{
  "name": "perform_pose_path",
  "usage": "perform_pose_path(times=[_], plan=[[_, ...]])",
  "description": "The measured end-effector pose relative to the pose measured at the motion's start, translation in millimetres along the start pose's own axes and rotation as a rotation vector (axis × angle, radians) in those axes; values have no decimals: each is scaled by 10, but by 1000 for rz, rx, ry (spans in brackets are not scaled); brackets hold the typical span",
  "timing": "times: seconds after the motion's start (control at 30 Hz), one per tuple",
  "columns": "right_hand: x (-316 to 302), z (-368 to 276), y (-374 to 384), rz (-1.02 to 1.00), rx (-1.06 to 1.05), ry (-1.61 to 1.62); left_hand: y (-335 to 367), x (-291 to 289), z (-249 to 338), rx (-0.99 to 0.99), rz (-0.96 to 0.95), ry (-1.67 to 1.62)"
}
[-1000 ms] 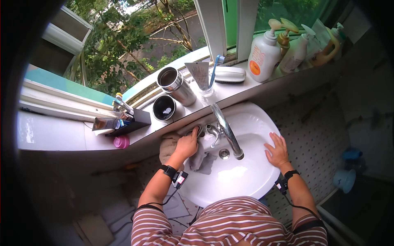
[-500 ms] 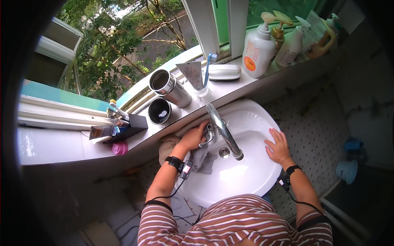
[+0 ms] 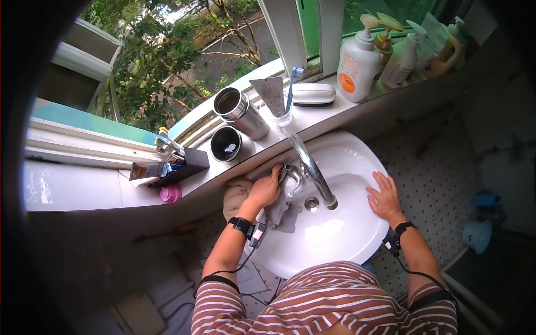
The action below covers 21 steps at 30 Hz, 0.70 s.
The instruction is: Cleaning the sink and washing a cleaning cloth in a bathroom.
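My left hand is at the back left rim of the white sink. Its index finger stretches along the side of the chrome tap lever, close to its base; the other fingers are partly hidden. Beneath the wrist a grey cloth hangs over the rim into the bowl. The arched chrome tap spout reaches over the bowl beside the drain, and no water shows under it. My right hand lies on the right rim, fingers spread, holding nothing.
Along the window ledge stand a black holder with toothbrushes and tubes, a pink lid, a dark cup, a steel flask, a glass with a toothbrush, a brush and pump bottles. A beige cloth hangs left.
The tap lever has swung to the right, from pointing down-left to pointing down. My left index finger has stayed beside its base. My right hand keeps its place on the rim.
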State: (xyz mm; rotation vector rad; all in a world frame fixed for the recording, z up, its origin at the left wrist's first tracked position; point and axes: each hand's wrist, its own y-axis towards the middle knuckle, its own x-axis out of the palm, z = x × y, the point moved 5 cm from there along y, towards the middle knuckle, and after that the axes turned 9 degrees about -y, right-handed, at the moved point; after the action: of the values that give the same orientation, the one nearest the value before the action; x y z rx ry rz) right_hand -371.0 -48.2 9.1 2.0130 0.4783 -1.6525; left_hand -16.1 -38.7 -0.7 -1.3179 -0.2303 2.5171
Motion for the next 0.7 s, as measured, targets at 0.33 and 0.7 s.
perform_pose_path(times=[0.33,0.7], plan=[[9,-3,0,-3,6,2,249,25,56,192,-34,-157],[10,20,-5,-2,9,7,-58,-8,32,-102,53,105]])
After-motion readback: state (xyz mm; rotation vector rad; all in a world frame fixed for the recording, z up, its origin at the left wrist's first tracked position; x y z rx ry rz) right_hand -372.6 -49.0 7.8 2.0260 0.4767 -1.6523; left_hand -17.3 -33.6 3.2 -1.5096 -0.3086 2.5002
